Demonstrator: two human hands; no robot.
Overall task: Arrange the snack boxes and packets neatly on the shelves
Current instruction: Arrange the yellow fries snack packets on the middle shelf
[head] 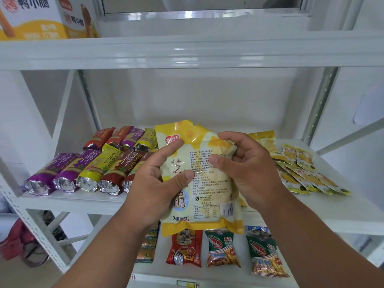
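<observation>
The left hand and right hand both grasped a yellow snack packet, fingers curled round its edges, with foil-ended tubes at nine o'clock on the white shelf.

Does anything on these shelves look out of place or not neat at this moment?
Mostly tidy. The small yellow sachets on the right of the middle shelf lie fanned and overlapping, not squared like the tube packs on the left. The big yellow bag, back side towards the camera, is held in both hands, left hand and right hand.
</observation>
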